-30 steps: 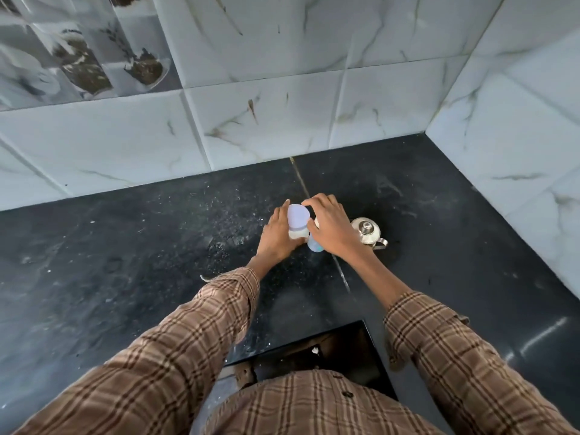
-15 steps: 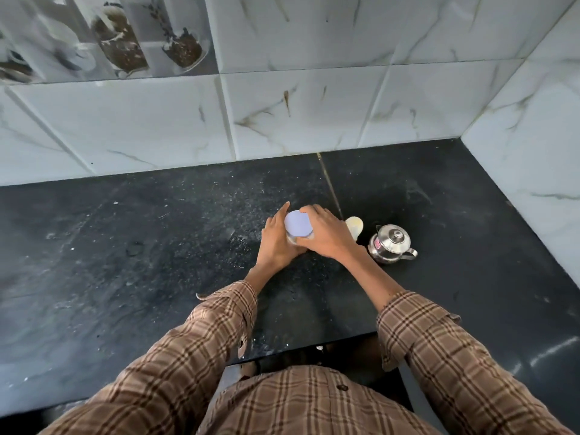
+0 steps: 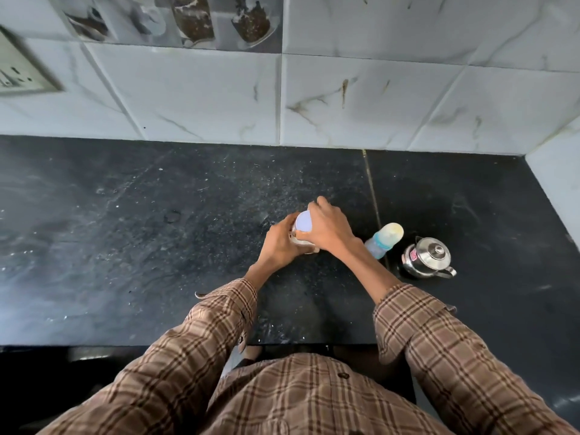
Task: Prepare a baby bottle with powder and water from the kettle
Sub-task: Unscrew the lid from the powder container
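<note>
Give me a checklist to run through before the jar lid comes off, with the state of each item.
1. Left hand holds the jar body: ok.
2. Right hand has its grip on the lid: ok, fingers curled over its rim.
3. Jar standing on the counter: cannot tell, the hands hide its base.
4. Baby bottle close by: ok, just right of the right wrist, apart from the jar.
5. Bottle open for powder: not ok, its cap looks on.
6. Kettle within reach: ok, upright, lid on, right of the bottle.
</note>
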